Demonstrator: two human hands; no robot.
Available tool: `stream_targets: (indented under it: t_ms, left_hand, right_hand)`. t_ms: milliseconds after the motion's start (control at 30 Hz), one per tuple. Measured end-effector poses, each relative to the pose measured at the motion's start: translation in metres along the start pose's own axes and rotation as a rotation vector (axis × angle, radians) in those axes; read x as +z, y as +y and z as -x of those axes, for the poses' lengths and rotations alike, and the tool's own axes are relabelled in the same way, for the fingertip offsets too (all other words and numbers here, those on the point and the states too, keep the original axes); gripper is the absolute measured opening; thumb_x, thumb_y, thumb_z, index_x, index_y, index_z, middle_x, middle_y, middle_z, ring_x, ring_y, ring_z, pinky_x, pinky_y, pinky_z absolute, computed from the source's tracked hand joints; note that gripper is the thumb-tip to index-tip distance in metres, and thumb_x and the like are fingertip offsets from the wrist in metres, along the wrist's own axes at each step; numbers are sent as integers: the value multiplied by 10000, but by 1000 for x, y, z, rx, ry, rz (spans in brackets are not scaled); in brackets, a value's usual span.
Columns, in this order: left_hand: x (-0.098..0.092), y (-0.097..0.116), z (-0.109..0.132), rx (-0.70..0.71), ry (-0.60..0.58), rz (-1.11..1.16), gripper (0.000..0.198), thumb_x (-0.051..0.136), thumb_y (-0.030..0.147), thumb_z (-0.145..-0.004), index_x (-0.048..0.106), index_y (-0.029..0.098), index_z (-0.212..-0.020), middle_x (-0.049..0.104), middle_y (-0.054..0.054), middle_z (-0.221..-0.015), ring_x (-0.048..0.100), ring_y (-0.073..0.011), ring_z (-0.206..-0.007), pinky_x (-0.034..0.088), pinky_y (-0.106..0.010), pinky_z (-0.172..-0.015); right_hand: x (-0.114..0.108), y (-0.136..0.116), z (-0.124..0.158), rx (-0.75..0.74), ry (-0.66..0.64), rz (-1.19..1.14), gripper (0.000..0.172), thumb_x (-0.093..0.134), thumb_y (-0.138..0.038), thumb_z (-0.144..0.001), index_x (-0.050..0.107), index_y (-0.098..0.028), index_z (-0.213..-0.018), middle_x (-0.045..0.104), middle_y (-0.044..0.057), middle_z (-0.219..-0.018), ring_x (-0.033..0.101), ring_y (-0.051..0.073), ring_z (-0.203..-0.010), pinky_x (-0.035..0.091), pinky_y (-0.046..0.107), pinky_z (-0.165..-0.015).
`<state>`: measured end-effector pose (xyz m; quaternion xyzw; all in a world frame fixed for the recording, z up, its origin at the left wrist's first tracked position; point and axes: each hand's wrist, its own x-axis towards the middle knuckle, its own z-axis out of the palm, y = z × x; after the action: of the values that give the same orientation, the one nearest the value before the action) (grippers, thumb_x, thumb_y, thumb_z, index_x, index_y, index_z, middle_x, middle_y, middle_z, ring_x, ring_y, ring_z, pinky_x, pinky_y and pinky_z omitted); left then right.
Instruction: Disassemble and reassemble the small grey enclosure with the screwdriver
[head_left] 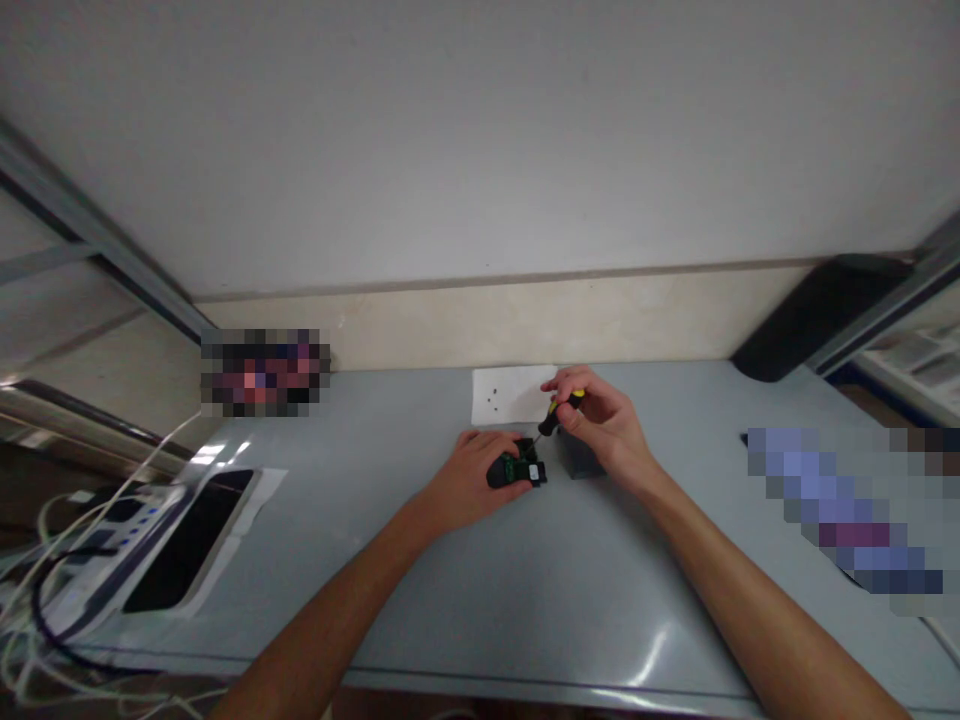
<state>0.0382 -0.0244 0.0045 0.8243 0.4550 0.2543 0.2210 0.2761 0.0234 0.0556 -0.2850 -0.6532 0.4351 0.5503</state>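
Circuit-board device (pixel 516 470) sits on our side of the white sheet (pixel 521 395), clasped between our left hand's (pixel 472 478) curled fingers and thumb. Right of it, below the sheet's right corner, our right hand (pixel 602 418) pinches a yellow-and-black screwdriver (pixel 551 420), shaft angled toward the board. One white label (pixel 534 471) (too small for us to read) marks the device.
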Motion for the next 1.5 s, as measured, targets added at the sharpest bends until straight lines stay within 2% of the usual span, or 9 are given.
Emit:
stream_targets:
  t_ms: [233, 333, 433, 600, 800, 1000, 1200, 1367, 1500]
  left_hand:
    - [2, -2, 0, 0, 8, 13, 306, 808, 473, -959, 670, 263, -1134, 724, -58, -1474, 658, -305, -1372, 383, -509, -1239]
    - [2, -3, 0, 2, 10, 16, 318, 827, 460, -947, 665, 265, -1139, 733, -53, -1456, 659, -305, -1373, 387, -510, -1232]
    - [2, -3, 1, 7, 12, 20, 319, 833, 449, -948, 654, 264, -1136, 739, -50, -1444, 659, -295, -1377, 383, -507, -1230]
    - [2, -3, 1, 3, 11, 23, 332, 829, 480, -947, 654, 269, -1134, 734, -45, -1456, 652, -298, -1388, 377, -512, -1238]
    - [1, -2, 1, 0, 6, 23, 327, 802, 500, -965, 663, 267, -1148, 737, -53, -1444, 656, -305, -1376, 387, -506, -1237]
    - [-1, -1, 1, 7, 0, 16, 319, 804, 475, -967, 667, 260, -1158, 744, -53, -1425, 672, -302, -1345, 396, -503, -1229]
    - [1, -3, 1, 11, 5, 16, 312, 827, 453, -954, 667, 270, -1150, 744, -48, -1436, 663, -306, -1371, 396, -509, -1230]
    - [1, -3, 1, 31, 19, 8, 281, 829, 443, -955, 668, 256, -1088, 737, -46, -1451, 663, -306, -1373, 404, -502, -1213]
    - [2, -4, 1, 39, 27, -16, 272, 829, 439, -963, 676, 254, -1091, 730, -54, -1462, 665, -293, -1372, 391, -500, -1215]
  right_hand:
    - [-3, 5, -2, 60, -27, -58, 279, 733, -486, -1009, 734, -300, -1216, 782, 62, -1144, 721, 253, -1080, 577, 446, -984]
    - [0, 2, -1, 21, -36, -96, 233, 782, -508, -978, 739, -292, -1056, 760, 71, -1242, 698, 275, -1220, 556, 456, -1049]
    - [4, 0, 1, -26, -4, -20, 183, 864, -425, -921, 753, -281, -930, 730, 50, -1086, 688, 246, -1101, 557, 406, -968]
    - [9, 0, 4, 17, -62, -71, 282, 687, -428, -1059, 702, -333, -1324, 751, 52, -1172, 690, 240, -1123, 523, 446, -1041]
    - [11, 1, 5, -66, 41, 5, 170, 812, -422, -965, 723, -279, -938, 695, 46, -1060, 654, 240, -1072, 519, 400, -943]
    - [13, 0, 6, -3, -1, -54, 188, 662, -386, -1071, 739, -316, -1228, 755, 45, -1132, 682, 234, -1068, 515, 426, -981]
    - [10, -1, 4, -61, 38, -5, 160, 797, -435, -984, 778, -281, -943, 727, 52, -1084, 664, 240, -1077, 521, 396, -947]
    - [6, 0, 2, 23, 22, -76, 303, 718, -489, -1031, 735, -315, -1279, 762, 39, -1040, 671, 224, -945, 530, 388, -878]
    - [3, 3, 2, 33, 16, -97, 294, 656, -528, -1060, 752, -262, -980, 772, 66, -1120, 677, 254, -1067, 519, 404, -935]
